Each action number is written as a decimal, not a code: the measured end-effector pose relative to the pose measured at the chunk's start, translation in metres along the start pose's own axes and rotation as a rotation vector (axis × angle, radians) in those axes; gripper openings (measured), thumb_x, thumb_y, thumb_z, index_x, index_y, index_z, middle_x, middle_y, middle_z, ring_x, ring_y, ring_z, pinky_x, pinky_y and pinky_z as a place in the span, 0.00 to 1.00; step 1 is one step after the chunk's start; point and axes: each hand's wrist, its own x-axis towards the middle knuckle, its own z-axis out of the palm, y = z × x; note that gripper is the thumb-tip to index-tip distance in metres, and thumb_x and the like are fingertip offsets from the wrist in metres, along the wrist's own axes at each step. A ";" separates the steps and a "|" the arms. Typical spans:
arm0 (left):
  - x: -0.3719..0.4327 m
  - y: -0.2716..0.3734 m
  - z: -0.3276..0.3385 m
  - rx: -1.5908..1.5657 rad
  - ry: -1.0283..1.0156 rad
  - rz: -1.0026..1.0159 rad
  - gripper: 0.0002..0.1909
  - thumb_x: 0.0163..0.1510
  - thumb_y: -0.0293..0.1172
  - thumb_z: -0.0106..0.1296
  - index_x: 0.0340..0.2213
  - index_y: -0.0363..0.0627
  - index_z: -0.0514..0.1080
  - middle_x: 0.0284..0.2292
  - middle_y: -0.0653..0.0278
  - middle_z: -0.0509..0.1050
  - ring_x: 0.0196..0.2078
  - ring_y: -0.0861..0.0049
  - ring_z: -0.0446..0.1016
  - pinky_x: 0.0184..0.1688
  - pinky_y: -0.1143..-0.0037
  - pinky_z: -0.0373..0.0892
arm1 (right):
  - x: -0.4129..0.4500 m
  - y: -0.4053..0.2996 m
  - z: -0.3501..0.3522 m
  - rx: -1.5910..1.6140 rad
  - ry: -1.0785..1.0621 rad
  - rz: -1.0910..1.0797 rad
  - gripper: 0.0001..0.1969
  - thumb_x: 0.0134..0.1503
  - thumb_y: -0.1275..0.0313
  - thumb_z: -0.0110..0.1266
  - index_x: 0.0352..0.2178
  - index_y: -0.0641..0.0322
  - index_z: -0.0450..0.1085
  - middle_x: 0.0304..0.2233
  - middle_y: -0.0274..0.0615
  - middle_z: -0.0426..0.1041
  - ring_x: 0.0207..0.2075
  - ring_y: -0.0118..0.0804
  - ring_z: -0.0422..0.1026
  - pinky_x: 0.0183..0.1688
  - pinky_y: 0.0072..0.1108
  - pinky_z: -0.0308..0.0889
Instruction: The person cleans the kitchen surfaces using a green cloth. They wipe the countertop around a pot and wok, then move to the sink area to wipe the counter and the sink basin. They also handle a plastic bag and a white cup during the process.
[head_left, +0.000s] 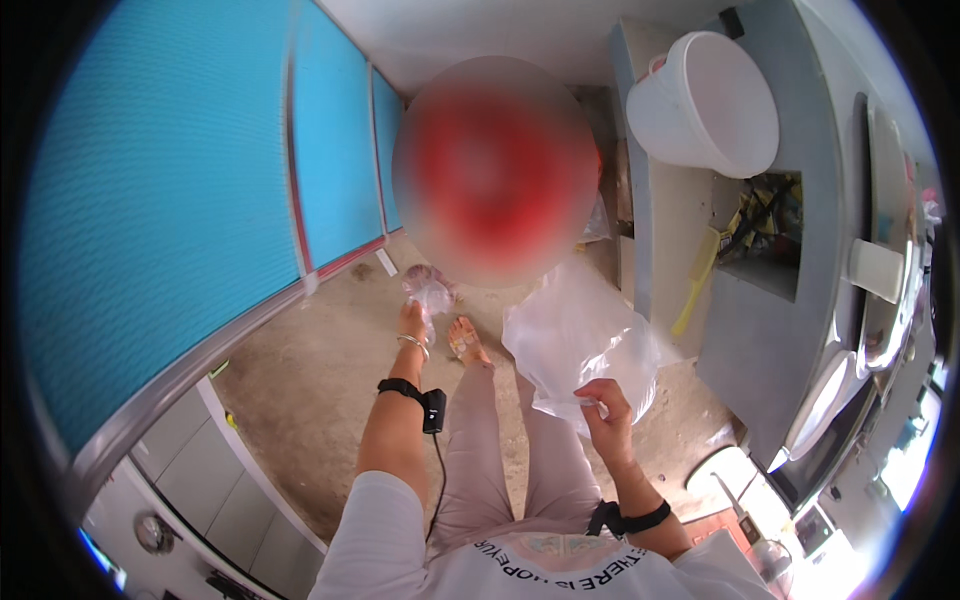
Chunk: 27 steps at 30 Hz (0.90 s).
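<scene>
My left hand (411, 319), with a bangle at the wrist, grips a small crumpled clear plastic bag (436, 298) low over the floor. Just beyond that bag lies something reddish-purple (417, 277), partly covered and too unclear to name. In my right hand (611, 421), between thumb and fingers, is the edge of a large translucent plastic bag (574, 330). This larger bag hangs spread out in front of my right leg and hides the foot there. I cannot tell whether it holds anything.
Blue ribbed panels (187, 150) rise on the left above a metal rail. A white bucket (667, 120) stands on a grey counter (757, 322) at right, near a yellow-handled brush or tool (697, 281) and an opening with packets. A blurred oval hides something red ahead.
</scene>
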 end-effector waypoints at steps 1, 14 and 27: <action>0.013 -0.012 -0.001 0.011 -0.009 -0.005 0.16 0.50 0.39 0.38 0.26 0.35 0.65 0.22 0.62 0.67 0.24 0.75 0.64 0.28 0.73 0.61 | 0.000 0.008 0.008 0.003 0.005 0.015 0.12 0.37 0.87 0.43 0.25 0.64 0.68 0.28 0.41 0.66 0.32 0.35 0.67 0.33 0.19 0.63; 0.055 -0.087 0.020 -0.417 0.107 -0.274 0.11 0.50 0.35 0.40 0.25 0.40 0.68 0.21 0.67 0.67 0.22 0.80 0.64 0.24 0.77 0.61 | -0.015 0.014 0.014 0.415 0.180 0.233 0.12 0.38 0.89 0.40 0.25 0.67 0.66 0.32 0.40 0.63 0.37 0.29 0.63 0.41 0.16 0.57; -0.137 0.089 0.017 -0.933 -0.700 -0.669 0.31 0.48 0.45 0.46 0.51 0.52 0.50 0.44 0.60 0.60 0.45 0.70 0.62 0.39 0.67 0.65 | -0.032 -0.066 -0.017 0.924 0.182 0.282 0.10 0.48 0.74 0.38 0.32 0.67 0.63 0.23 0.36 0.63 0.25 0.24 0.60 0.30 0.14 0.55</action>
